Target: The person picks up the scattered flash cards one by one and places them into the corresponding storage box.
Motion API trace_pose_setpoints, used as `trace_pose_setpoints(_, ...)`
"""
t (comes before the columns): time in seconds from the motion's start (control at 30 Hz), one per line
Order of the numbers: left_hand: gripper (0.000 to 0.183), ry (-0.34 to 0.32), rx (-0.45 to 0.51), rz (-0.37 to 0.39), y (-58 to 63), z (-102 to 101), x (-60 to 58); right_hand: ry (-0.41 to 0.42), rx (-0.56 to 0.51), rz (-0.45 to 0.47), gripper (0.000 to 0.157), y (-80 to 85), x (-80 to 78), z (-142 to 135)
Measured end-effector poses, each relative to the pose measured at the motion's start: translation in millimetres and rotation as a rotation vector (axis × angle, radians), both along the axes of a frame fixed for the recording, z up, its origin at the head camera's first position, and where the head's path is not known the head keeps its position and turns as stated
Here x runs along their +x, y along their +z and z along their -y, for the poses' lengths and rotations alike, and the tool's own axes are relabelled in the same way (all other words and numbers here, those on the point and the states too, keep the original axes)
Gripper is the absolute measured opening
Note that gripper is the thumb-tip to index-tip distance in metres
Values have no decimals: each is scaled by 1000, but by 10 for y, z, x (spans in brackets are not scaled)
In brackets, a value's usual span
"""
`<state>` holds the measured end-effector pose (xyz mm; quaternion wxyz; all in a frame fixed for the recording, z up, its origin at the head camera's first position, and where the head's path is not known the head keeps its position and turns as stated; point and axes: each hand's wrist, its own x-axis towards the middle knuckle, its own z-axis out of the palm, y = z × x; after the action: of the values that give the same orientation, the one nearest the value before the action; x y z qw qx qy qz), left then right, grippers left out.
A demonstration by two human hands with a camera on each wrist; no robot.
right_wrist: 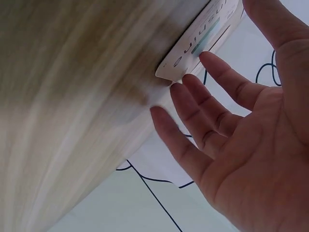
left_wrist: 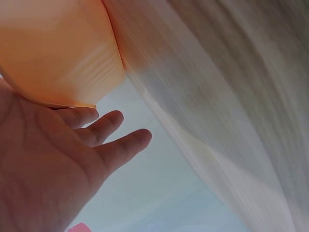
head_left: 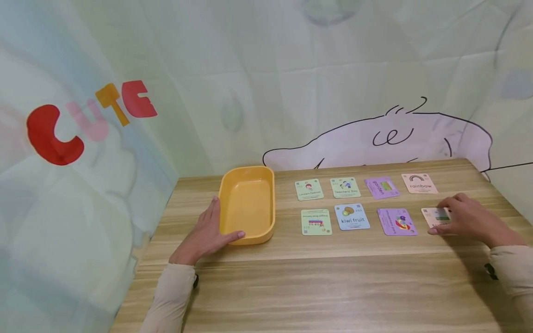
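Observation:
My left hand lies against the left side of a yellow tray, thumb at its near rim and fingers spread along its outer wall. In the left wrist view the fingers are loosely extended under the tray's edge. At the front right, my right hand reaches over a pale pink card lettered "sunshine" in part. Its thumb and index finger span the card, which lies on the table. The right wrist view shows slightly bent fingers at the edge of this card, partly hidden from above by the hand.
The wooden table bears two rows of picture cards, among them kiwi fruit, garden, rainbow and Teachers' Day. A purple card lies just left of the right hand. A printed curtain hangs behind.

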<state>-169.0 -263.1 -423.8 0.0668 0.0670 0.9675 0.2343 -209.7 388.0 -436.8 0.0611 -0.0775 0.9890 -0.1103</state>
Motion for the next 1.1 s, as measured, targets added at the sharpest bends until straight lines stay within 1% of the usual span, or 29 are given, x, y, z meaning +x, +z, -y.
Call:
trace_pose_setpoints(0.13,131,1,1,-1,0,8,7,1,-23,7,100,-20,-38,-5)
trace_pose_setpoints(0.3,131,3,1,-3,-4,7,10,20,-25,19,91,-44,-72,-42)
trace_pose_setpoints(0.4,132,0,1,-7,-4,-4,2,24,-28,25,93,-46,-73,-63)
trace_pose_setpoints(0.53,131,-12,5,-19,6,-23,-14,22,-45,36,100,-20,-56,-93)
trace_pose_setpoints(0.63,131,-17,9,-21,16,-33,-20,30,-43,47,98,15,-45,-125)
trace_pose_setpoints(0.77,131,-8,5,-8,21,-40,-16,35,-17,54,95,35,-60,-153)
trace_pose_setpoints(0.93,131,0,2,-5,9,-36,-6,22,-22,78,97,35,-102,-167)
trace_pose_setpoints(1.1,131,6,3,1,-6,-34,0,36,-13,89,96,43,-130,-188)
